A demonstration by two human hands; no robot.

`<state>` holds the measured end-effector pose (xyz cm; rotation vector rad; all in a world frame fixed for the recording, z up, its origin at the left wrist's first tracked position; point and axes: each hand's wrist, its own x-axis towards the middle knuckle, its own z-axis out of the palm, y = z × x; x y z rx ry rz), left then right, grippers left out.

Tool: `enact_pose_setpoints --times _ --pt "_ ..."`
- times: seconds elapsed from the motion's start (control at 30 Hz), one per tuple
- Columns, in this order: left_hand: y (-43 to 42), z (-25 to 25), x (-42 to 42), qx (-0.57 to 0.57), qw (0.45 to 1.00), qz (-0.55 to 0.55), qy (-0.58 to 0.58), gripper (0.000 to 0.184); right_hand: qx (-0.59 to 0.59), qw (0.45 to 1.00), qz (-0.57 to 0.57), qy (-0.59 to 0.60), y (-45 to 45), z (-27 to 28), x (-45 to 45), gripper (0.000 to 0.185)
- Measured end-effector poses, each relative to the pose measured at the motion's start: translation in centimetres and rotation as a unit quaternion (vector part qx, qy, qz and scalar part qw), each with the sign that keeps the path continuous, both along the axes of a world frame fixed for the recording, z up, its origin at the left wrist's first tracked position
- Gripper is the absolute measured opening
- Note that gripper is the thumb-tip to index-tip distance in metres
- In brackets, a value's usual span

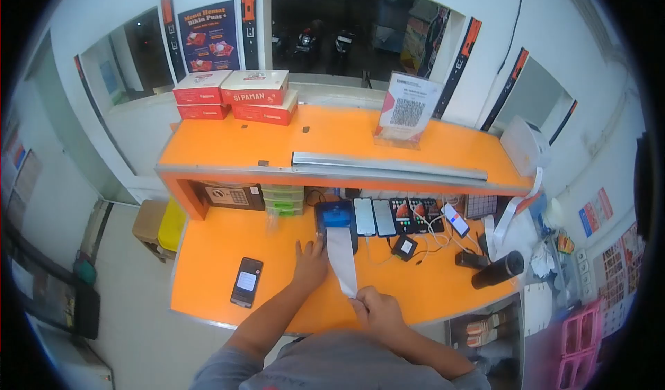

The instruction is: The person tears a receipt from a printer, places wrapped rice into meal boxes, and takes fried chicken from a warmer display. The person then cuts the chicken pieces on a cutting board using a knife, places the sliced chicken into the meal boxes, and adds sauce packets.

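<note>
A long white paper strip (342,260) runs from the dark printer with a blue part (337,215) toward me across the orange counter. My right hand (381,312) is closed, pinching the strip's near end between thumb and fingers. Beside the printer's lower left corner, my left hand (309,264) lies with its fingers apart and holds nothing; whether a fingertip touches the printer I cannot tell. To the left of that hand, a phone with a lit screen (246,282) lies on the counter.
Several phones (384,217) stand in a row right of the printer, among white cables and a small black box (404,248). A black tumbler (497,270) lies tilted at the right. Above, the orange shelf (332,128) bears red-and-white boxes (258,96) and a QR-code stand (407,110).
</note>
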<state>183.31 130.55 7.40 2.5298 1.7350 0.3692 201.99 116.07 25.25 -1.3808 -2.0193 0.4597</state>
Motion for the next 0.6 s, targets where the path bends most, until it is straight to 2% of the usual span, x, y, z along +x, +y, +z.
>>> enact_pose_setpoints --times 0.13,0.33,0.53,0.6 --pt "0.2 0.6 -0.3 -0.003 1.000 -0.025 0.017 0.059 -0.027 0.998 -0.001 0.063 -1.0 -0.9 -1.4 0.021" --pt "0.8 -0.5 -0.2 0.029 0.993 -0.049 0.099 0.063 -0.140 0.986 0.016 0.083 -1.3 -0.8 -3.4 0.023" --pt "0.3 0.0 -0.5 0.028 0.997 -0.053 0.037 0.073 -0.184 0.979 0.050 0.071 -1.3 -1.4 -4.7 0.024" --pt "0.7 -0.8 -0.5 0.019 0.995 -0.049 0.082 0.073 -0.204 0.975 0.075 0.035 -1.1 -1.3 -5.1 0.024"
